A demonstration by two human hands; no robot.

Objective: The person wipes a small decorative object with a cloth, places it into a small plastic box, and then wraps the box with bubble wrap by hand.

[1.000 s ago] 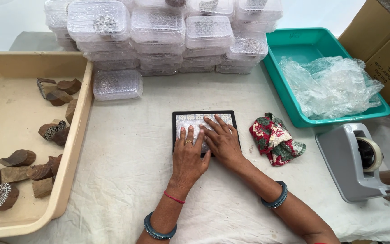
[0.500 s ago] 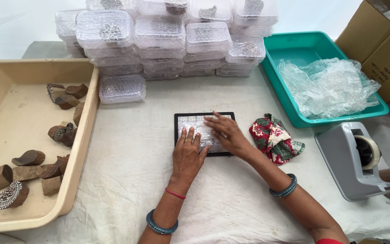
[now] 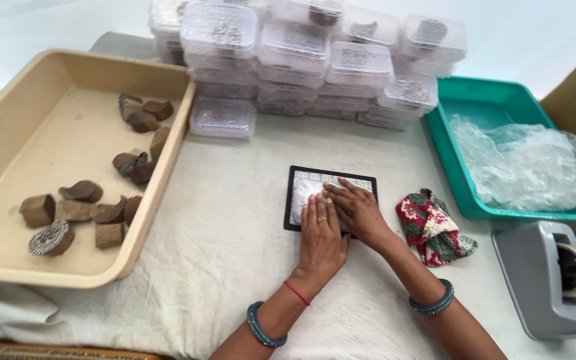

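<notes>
Both hands lie flat and open on a black-framed pad (image 3: 299, 175) at mid-table — the left hand (image 3: 320, 233) palm down with fingers straight, the right hand (image 3: 360, 212) angled across beside it, gripping nothing. Just right sits a red patterned cloth (image 3: 435, 225). Farther left, a beige tray (image 3: 8, 120) holds wooden blocks (image 3: 83, 191); behind stand stacked clear plastic boxes (image 3: 301, 47).

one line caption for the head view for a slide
Left hand and right hand press flat on a black-framed rectangular pad on a white cloth-covered table.
</notes>
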